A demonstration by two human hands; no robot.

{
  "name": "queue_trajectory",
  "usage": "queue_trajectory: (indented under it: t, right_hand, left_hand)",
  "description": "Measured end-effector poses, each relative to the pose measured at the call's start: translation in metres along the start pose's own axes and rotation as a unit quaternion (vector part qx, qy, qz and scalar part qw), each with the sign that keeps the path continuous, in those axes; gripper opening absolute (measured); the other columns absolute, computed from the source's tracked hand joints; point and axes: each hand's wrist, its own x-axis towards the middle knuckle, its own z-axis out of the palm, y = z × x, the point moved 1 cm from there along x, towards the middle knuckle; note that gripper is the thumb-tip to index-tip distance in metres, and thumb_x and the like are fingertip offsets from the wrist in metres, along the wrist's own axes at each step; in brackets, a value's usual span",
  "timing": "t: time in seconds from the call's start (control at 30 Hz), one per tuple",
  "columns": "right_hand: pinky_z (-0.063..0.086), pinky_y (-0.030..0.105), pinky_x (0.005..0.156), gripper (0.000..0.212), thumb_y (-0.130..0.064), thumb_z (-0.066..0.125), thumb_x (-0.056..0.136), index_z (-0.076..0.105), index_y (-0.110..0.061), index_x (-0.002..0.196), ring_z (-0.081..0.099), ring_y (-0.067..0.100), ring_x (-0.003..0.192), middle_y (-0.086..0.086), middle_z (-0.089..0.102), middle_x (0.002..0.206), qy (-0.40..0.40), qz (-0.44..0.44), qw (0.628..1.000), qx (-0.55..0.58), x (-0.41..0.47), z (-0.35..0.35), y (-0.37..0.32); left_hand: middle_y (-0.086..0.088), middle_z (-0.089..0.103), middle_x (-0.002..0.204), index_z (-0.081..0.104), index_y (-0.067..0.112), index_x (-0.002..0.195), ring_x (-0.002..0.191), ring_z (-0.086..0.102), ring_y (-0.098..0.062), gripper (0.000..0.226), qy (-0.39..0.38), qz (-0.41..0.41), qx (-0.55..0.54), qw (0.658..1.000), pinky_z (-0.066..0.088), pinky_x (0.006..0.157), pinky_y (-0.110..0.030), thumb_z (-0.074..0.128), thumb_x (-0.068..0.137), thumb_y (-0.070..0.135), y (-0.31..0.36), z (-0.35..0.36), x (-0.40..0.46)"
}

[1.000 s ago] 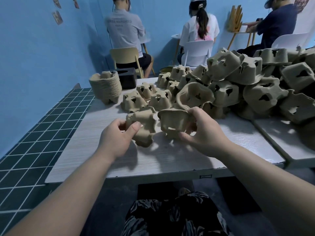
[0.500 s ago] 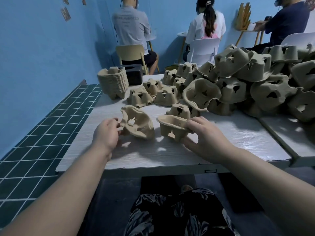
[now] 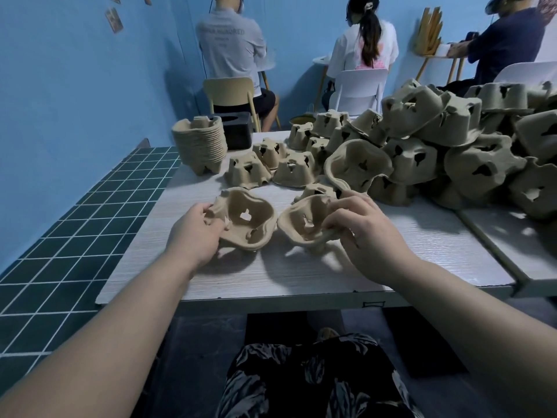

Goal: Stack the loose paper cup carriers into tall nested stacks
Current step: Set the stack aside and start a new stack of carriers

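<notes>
Two tan pulp cup carriers are held just above the white table (image 3: 301,267), cavities up. My left hand (image 3: 196,230) pinches the left rim of one carrier (image 3: 250,218). My right hand (image 3: 361,233) grips the near right rim of the other carrier (image 3: 301,224). The two carriers sit side by side, almost touching. A nested stack of carriers (image 3: 200,144) stands at the table's far left corner. A big heap of loose carriers (image 3: 452,152) fills the right and back of the table.
A black box (image 3: 238,129) sits behind the nested stack. Several single upside-down carriers (image 3: 248,173) lie between stack and heap. Three people sit on chairs beyond the table, backs turned. Green tiled floor lies to the left, with a blue wall beyond it.
Both carriers have been turned from upside down to cavity-up and now tilt toward me. My hands have shifted their hold on the rims.
</notes>
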Motion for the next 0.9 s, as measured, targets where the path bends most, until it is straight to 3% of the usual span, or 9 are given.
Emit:
queue_trajectory:
  t: [0.1,0.17,0.23,0.3,0.4,0.5,0.6,0.73,0.9]
  right_hand:
    - [0.047,0.042,0.094,0.037,-0.019,0.044,0.073,0.071,-0.016,0.097,0.049,0.037,0.119,0.003,0.063,0.113,0.011,0.004,0.998,-0.062,-0.006,-0.004,0.004]
    - [0.041,0.036,0.098,0.037,-0.024,0.059,0.069,0.070,-0.017,0.104,0.048,0.033,0.121,0.002,0.063,0.118,-0.004,-0.016,0.996,-0.086,-0.011,-0.005,0.000]
    - [0.038,0.031,0.098,0.044,-0.031,0.071,0.065,0.071,-0.016,0.106,0.050,0.030,0.118,0.001,0.065,0.112,-0.013,-0.035,0.994,-0.101,-0.012,-0.002,-0.005]
    - [0.046,0.034,0.092,0.040,-0.032,0.067,0.068,0.071,-0.015,0.104,0.056,0.030,0.107,0.001,0.068,0.096,-0.022,-0.050,0.993,-0.107,-0.010,0.004,-0.010]
    - [0.053,0.039,0.080,0.023,-0.015,0.059,0.071,0.070,-0.011,0.091,0.060,0.032,0.094,0.004,0.066,0.082,-0.020,-0.075,0.993,-0.089,-0.009,0.007,-0.013]
    - [0.049,0.031,0.079,0.018,-0.015,0.049,0.075,0.065,-0.011,0.079,0.058,0.028,0.096,0.001,0.066,0.081,0.040,-0.085,0.992,-0.089,-0.012,-0.001,-0.008]
    - [0.039,0.022,0.078,0.010,-0.007,0.056,0.077,0.065,-0.009,0.076,0.052,0.024,0.090,-0.002,0.066,0.074,0.120,-0.086,0.983,-0.109,-0.012,-0.011,-0.002]
    - [0.040,0.028,0.071,0.004,-0.007,0.064,0.078,0.066,-0.009,0.075,0.050,0.027,0.077,-0.003,0.067,0.076,0.186,-0.078,0.971,-0.132,-0.009,-0.022,-0.001]
    - [0.049,0.040,0.062,0.011,-0.011,0.062,0.085,0.067,-0.004,0.077,0.058,0.028,0.071,0.007,0.066,0.083,0.198,-0.092,0.975,-0.049,0.004,-0.018,-0.013]
  left_hand:
    - [-0.005,0.064,0.121,0.054,0.014,0.132,0.103,0.059,-0.024,0.044,0.022,0.003,-0.031,0.999,0.042,0.078,-0.030,0.058,0.095,0.036,-0.004,0.000,0.002]
    - [-0.008,0.056,0.136,0.049,0.012,0.137,0.121,0.054,-0.027,0.055,0.033,0.004,-0.025,0.999,0.040,0.093,-0.035,0.057,0.094,0.044,-0.007,0.002,0.001]
    - [-0.009,0.050,0.142,0.043,0.012,0.142,0.125,0.050,-0.029,0.065,0.036,-0.004,-0.010,0.999,0.039,0.096,-0.037,0.060,0.091,0.048,-0.010,0.006,-0.003]
    - [-0.010,0.053,0.139,0.041,0.013,0.143,0.121,0.052,-0.030,0.070,0.032,-0.016,-0.004,0.999,0.041,0.092,-0.038,0.064,0.087,0.049,-0.010,0.010,-0.006]
    - [-0.010,0.057,0.134,0.041,0.014,0.144,0.117,0.054,-0.030,0.066,0.028,-0.034,-0.026,0.999,0.043,0.093,-0.037,0.067,0.087,0.034,-0.008,0.011,-0.010]
    - [-0.011,0.058,0.136,0.035,0.013,0.148,0.119,0.056,-0.028,0.069,0.029,-0.018,-0.043,0.998,0.042,0.099,-0.036,0.065,0.087,0.020,-0.006,0.007,-0.011]
    - [-0.010,0.065,0.127,0.041,0.011,0.146,0.108,0.061,-0.022,0.061,0.008,0.008,-0.070,0.997,0.044,0.092,-0.029,0.063,0.088,0.012,-0.003,0.006,-0.014]
    - [-0.010,0.068,0.121,0.060,0.012,0.131,0.111,0.064,-0.021,0.042,-0.036,0.030,-0.112,0.993,0.048,0.092,-0.028,0.060,0.090,0.007,-0.002,0.010,-0.014]
    - [-0.006,0.068,0.115,0.059,0.010,0.131,0.105,0.065,-0.015,0.041,-0.072,0.051,-0.194,0.977,0.051,0.096,-0.032,0.067,0.091,0.017,0.004,0.016,-0.018]
